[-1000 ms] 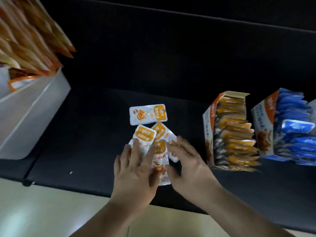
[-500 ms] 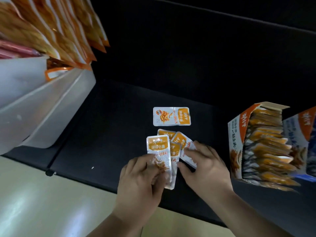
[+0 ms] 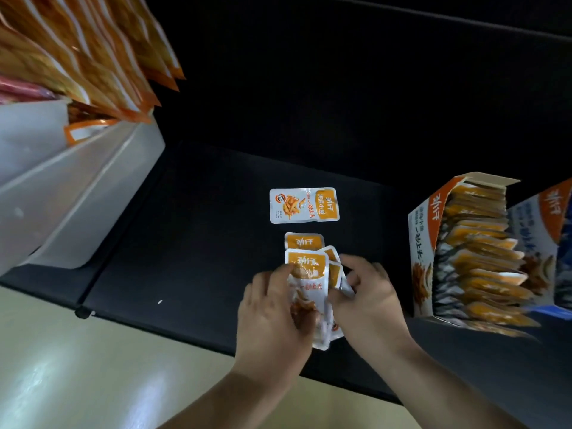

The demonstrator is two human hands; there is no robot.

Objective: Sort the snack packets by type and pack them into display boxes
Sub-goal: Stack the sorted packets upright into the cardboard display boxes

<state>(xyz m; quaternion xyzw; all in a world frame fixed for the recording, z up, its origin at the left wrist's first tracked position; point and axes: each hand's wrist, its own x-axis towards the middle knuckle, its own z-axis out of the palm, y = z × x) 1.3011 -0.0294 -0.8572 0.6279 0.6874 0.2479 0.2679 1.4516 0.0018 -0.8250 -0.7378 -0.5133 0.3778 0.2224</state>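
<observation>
Squeezing together: orange-and-white foil snack packets (image 3: 306,265), fanned before, now one pile. Your left hand (image 3: 272,314), right hand (image 3: 371,301) both grip it. Orange cardboard display box (image 3: 422,243) next.

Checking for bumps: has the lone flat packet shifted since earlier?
No. The lone packet keeps its gap from the orange display box; only the camera moved.

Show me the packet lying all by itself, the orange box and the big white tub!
lone packet (image 3: 304,205): head view, middle of its front.
orange box (image 3: 422,252): head view, its printed side wall.
white tub (image 3: 93,193): head view, its sloping front wall.
</observation>
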